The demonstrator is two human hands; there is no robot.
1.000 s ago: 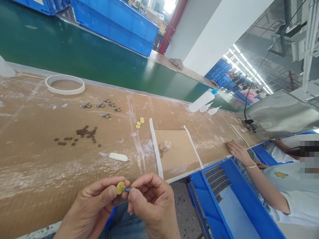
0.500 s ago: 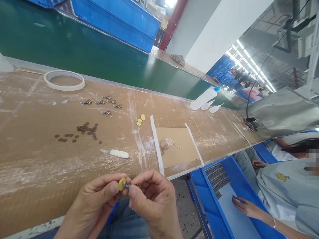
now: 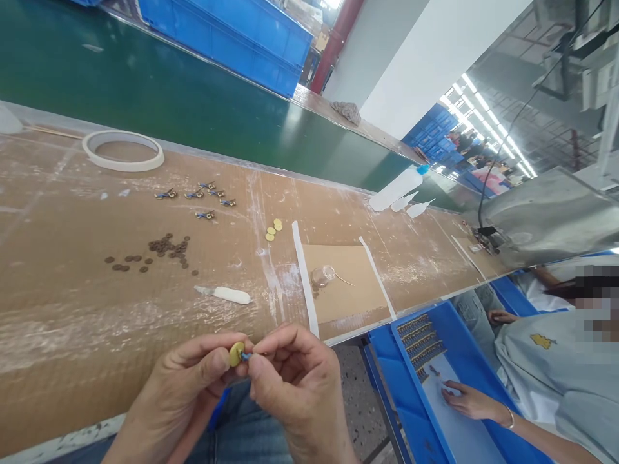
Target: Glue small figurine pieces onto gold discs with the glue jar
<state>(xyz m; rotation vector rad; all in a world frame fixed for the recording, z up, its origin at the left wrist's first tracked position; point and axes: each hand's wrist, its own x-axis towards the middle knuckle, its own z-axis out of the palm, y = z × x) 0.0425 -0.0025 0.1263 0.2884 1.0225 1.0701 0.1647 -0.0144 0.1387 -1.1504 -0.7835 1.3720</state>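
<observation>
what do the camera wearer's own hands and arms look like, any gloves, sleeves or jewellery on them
Both the left hand and the right hand are bare, without gloves. No ring, watch or bracelet shows on either, and no sleeve comes into view.

A pale pillar (image 3: 425, 58) (red pipe (image 3: 337, 48) beside it) rises left of ceiling lights (image 3: 469, 83).

Head cam: faces fwd/down, tilted, over bench (image 3: 97, 328); L hand (image 3: 186, 380) + R hand (image 3: 297, 380) near, btm ctr.
</observation>
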